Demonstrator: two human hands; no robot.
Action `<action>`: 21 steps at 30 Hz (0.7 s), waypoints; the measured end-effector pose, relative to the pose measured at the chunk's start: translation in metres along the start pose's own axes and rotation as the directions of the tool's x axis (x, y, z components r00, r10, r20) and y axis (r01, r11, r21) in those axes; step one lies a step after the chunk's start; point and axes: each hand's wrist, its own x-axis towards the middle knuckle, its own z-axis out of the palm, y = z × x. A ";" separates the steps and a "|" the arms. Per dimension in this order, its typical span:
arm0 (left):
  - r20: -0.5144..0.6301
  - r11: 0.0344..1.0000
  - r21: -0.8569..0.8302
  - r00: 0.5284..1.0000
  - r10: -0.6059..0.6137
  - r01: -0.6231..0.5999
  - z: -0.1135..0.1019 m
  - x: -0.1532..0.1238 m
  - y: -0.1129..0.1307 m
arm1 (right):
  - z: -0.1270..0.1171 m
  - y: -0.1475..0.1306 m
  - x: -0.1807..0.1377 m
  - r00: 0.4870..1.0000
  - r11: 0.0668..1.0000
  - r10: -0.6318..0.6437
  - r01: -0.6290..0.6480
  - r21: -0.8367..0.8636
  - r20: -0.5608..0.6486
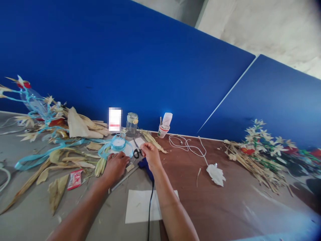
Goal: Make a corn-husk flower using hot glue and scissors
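Note:
My left hand (117,164) lies palm down at the near side of a roll of light blue ribbon (118,143). Its fingers are loosely bent and apart from any visible held thing; their tips are partly hidden. To its right, my right hand (150,154) is closed in a pinch at the black handles of a pair of scissors (136,153), whose blades point away from me. Below that hand lies a dark blue glue gun (145,168) with a black cord running towards me. Pale dried corn husks (100,166) lie beside my left hand.
A glass jar (131,124) and a paper cup (163,131) stand by the blue partition (150,67). Husks, ribbon and a plastic bottle (35,100) crowd the left. A white cable (188,147), crumpled tissue (216,174) and husk flowers (260,139) are rightward. White paper (140,207) lies nearest.

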 end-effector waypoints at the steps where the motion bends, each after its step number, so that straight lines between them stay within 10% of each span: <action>1: 0.008 1.000 0.014 1.000 0.003 -0.003 0.001 0.000 0.000 | 0.000 0.000 0.001 1.000 1.000 0.001 -0.001 -0.008 0.000; 21: 0.002 0.994 0.011 0.994 -0.107 0.107 0.009 0.007 -0.001 | 0.000 0.002 0.008 1.000 0.995 0.011 -0.012 -0.096 -0.006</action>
